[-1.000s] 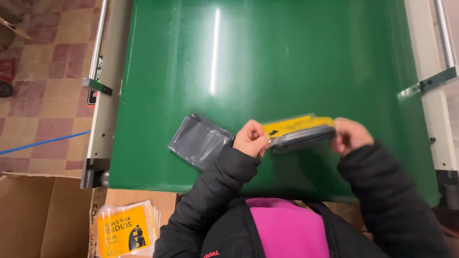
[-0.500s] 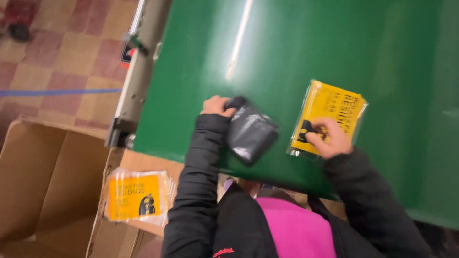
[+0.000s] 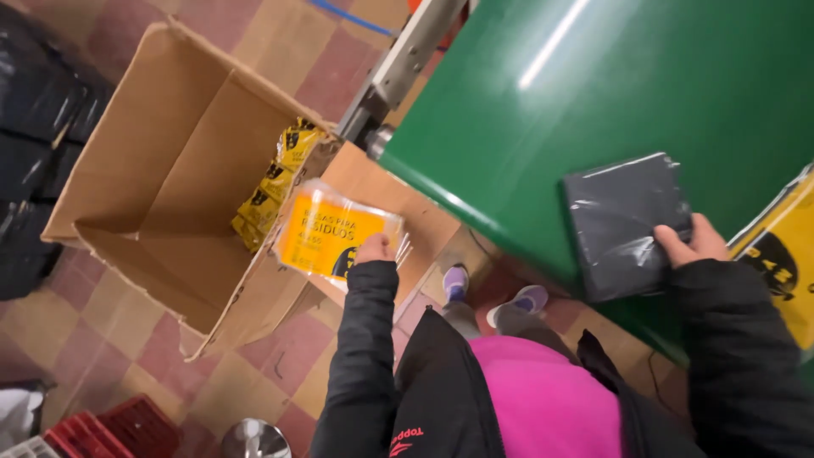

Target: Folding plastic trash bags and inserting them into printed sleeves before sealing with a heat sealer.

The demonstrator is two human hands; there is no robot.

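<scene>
Two hands, two packs
Left hand [image 3: 374,250] grips a yellow pack [image 3: 335,233] by the box [image 3: 161,161]; right hand [image 3: 691,246] apparently clasps a grey pack [image 3: 623,216] on the green surface [image 3: 593,85].

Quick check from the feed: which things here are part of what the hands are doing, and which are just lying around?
In hand:
left hand on yellow packet
right hand on grey folded bag
cardboard box with yellow packets inside
green belt

Lying about:
red crate
black sacks
round metal lid
</scene>
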